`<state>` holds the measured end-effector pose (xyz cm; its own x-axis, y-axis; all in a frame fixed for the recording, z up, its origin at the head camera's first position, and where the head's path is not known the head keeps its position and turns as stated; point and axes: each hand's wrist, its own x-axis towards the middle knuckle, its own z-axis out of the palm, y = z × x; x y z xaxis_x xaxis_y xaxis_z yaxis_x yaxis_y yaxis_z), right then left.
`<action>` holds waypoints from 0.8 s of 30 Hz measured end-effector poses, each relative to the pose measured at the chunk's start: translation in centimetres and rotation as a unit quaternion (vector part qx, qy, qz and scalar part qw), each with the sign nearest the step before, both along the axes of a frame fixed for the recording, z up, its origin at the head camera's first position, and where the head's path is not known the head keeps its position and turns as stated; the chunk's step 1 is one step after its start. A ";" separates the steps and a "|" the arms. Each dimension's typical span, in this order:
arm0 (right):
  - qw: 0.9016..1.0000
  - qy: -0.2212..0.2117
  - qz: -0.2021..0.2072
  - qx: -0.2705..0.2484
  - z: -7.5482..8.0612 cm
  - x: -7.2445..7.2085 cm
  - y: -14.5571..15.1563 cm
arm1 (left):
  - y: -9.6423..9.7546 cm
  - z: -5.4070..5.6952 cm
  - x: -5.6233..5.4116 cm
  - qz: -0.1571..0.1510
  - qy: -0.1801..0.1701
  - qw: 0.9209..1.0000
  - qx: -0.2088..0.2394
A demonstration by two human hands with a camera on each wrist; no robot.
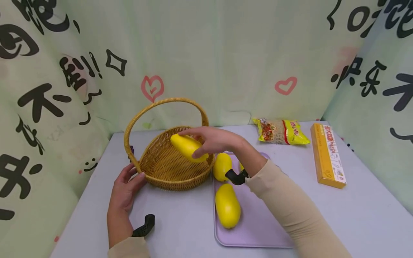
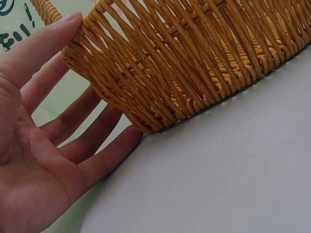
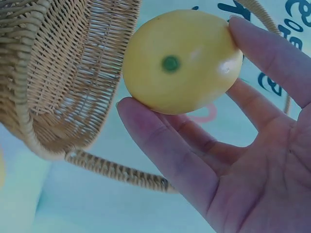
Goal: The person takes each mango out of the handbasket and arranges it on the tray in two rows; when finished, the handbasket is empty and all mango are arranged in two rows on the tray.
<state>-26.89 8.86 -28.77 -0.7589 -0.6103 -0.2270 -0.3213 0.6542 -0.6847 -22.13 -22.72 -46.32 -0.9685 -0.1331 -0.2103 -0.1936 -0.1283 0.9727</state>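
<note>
A wicker basket point(image 1: 175, 182) with a tall arched handle stands on the table. My left hand point(image 1: 127, 188) holds its left side; in the left wrist view the thumb lies at the rim and the fingers reach along the outer wall point(image 2: 170, 63). Over the basket's right part, my right hand point(image 1: 213, 139) grips a yellow mango point(image 1: 187, 147) between thumb and fingers. The right wrist view shows the mango's end point(image 3: 194, 77) with a green spot, beside the basket wall point(image 3: 63, 63). More mangoes point(image 1: 227, 206) lie on a purple tray point(image 1: 255, 222), one of them partly hidden by the right wrist.
The tray lies right of the basket, under my right forearm. Farther back is a yellow-and-red food packet point(image 1: 282, 132), and an orange-and-white box point(image 1: 328, 156) lies at the right. A printed curtain point(image 1: 219, 64) surrounds the table point(image 1: 180, 225) at the back and sides.
</note>
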 end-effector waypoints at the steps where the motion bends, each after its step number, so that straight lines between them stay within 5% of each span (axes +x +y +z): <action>1: 1.000 0.003 0.000 -0.002 0.1 0.2 0.3 | 0.0 0.0 0.0 -0.001 0.000 1.000 0.001; 13: 0.999 0.043 -0.005 0.009 0.3 2.9 3.1 | 0.0 0.1 0.2 0.004 -0.006 1.000 0.009; 24: 0.996 0.057 -0.053 0.046 -0.4 5.7 5.3 | 0.2 0.0 0.2 0.007 -0.004 1.000 0.007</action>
<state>-21.19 14.15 -29.22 -0.8421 -0.5056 -0.1875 -0.3185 0.7469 -0.5838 -21.95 -22.55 -46.34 -0.9651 -0.1429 -0.2195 -0.1989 -0.1451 0.9692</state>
